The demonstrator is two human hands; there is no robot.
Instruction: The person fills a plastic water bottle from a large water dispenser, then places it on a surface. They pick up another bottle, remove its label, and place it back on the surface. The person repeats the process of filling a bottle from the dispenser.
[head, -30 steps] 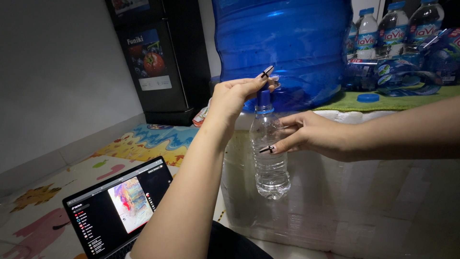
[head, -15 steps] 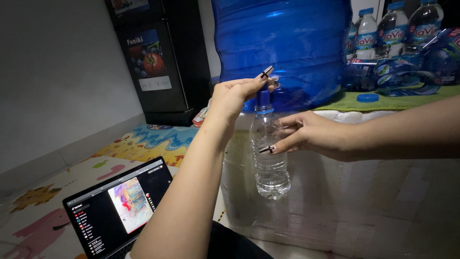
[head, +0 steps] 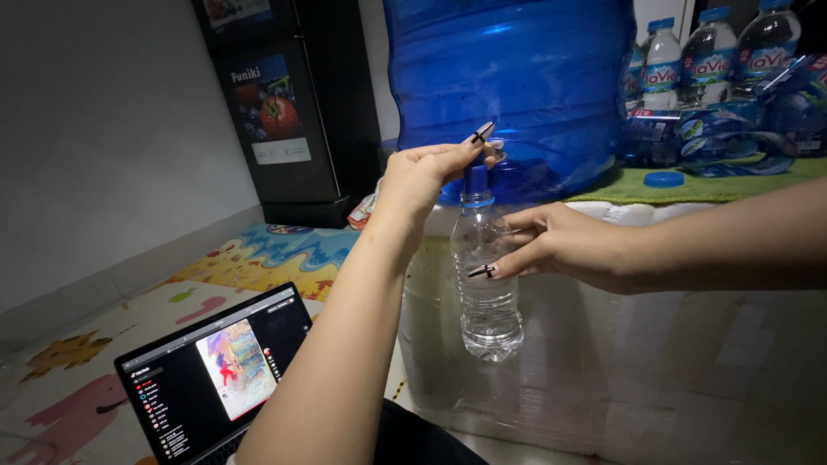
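Observation:
A small clear plastic bottle [head: 488,301] hangs upright in the air, its mouth right under the blue tap [head: 475,179] of a large blue water jug [head: 517,77]. My right hand [head: 560,245] reaches in from the right and grips the bottle around its upper body. My left hand [head: 426,176] comes up from below, and its fingers close over the tap just above the bottle's neck. How much water is in the bottle cannot be told.
The jug stands on a pale, plastic-wrapped block [head: 620,362] topped with a green mat [head: 732,176]; several small water bottles [head: 663,65] and a loose blue cap [head: 664,179] sit there. An open laptop [head: 215,370] lies on a colourful floor mat [head: 258,254]. A black fridge [head: 284,103] stands behind.

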